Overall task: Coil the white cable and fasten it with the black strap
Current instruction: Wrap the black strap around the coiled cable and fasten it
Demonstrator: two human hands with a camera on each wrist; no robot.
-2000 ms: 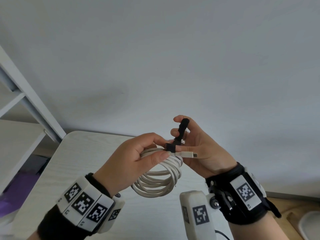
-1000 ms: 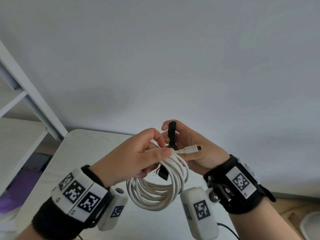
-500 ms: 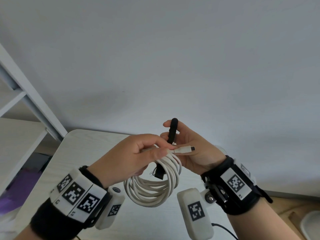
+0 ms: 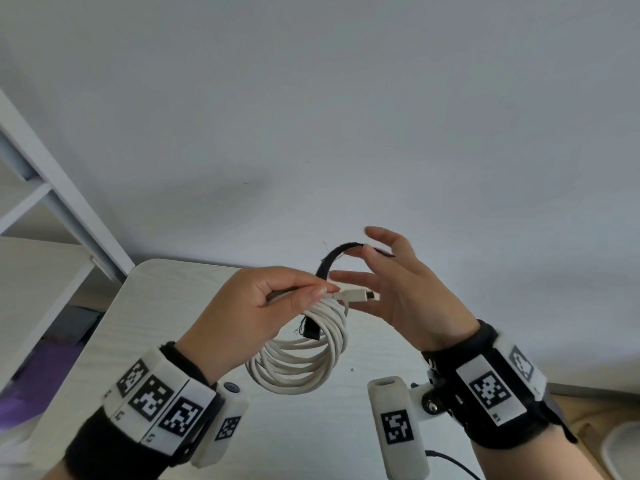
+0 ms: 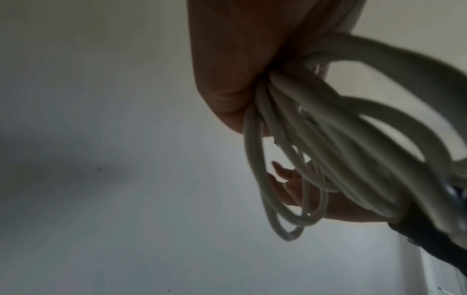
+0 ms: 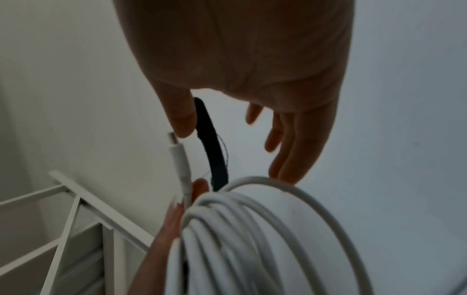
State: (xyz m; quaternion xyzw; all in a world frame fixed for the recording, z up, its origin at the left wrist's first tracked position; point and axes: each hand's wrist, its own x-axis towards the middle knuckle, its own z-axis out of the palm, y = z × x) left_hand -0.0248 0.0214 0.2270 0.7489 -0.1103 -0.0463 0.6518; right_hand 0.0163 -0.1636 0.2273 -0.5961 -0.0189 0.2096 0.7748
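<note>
Held above the pale tabletop (image 4: pixel 166 317), the coiled white cable (image 4: pixel 301 358) is pinched by the left hand (image 4: pixel 249 320), but the right hand (image 4: pixel 408 292), its fingers (image 4: pixel 381 237) spread, barely touches the black fabric strap (image 4: pixel 334 256), which could spring back, loosening the loops

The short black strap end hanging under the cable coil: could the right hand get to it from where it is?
Probably yes. The right hand is open beside the white cable, and the short end of the black strap hangs uncovered inside the coil, below the left hand.

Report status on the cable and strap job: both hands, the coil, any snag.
Left hand pinches white cable coil near its plug. Right hand fingers spread, thumb against black strap, grip unclear. Strap arched over coil, not fastened. Nothing blocking.
</note>
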